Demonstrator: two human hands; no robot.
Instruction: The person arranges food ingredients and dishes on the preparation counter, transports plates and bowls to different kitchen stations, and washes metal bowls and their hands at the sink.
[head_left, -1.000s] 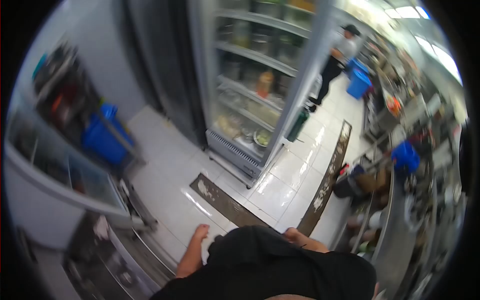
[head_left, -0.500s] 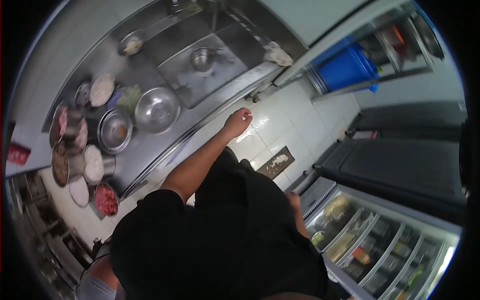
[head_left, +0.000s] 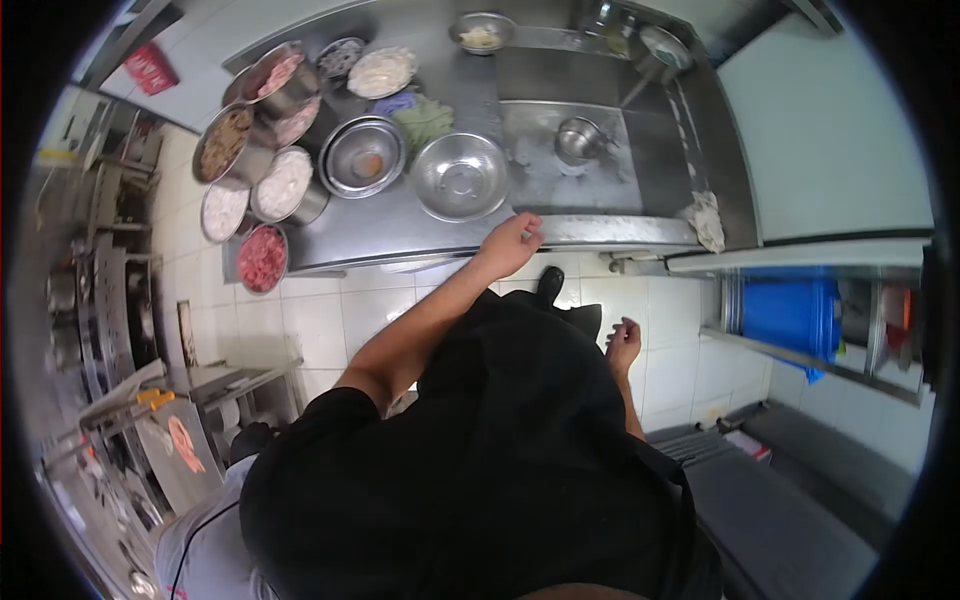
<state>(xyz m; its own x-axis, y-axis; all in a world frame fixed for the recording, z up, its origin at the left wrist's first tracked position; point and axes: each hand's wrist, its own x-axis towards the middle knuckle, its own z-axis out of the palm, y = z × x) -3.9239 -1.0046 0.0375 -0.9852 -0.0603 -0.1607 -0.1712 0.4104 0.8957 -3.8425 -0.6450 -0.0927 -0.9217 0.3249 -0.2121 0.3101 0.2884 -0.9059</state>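
Observation:
My left hand (head_left: 512, 246) is at the front edge of the steel counter (head_left: 390, 232), near the sink's left corner, with its fingers curled in and nothing visible in them. Just beyond it is an empty perforated metal bowl (head_left: 461, 178). To the right of the bowl, a small metal pot (head_left: 580, 139) sits in the sink (head_left: 530, 185). My right hand (head_left: 623, 343) hangs low beside my body over the floor, fingers loosely bent and apart, holding nothing.
Pots of pale food (head_left: 284, 183) and a container of red meat (head_left: 262, 259) stand at the counter's left. A white cloth (head_left: 706, 222) lies at its right end. A blue bin (head_left: 790, 318) is on a right rack. A person in grey (head_left: 215, 530) is close at lower left.
The view has swung from the glass-door fridge round to face the counter and sink. My left hand has come from over the floor to the counter edge.

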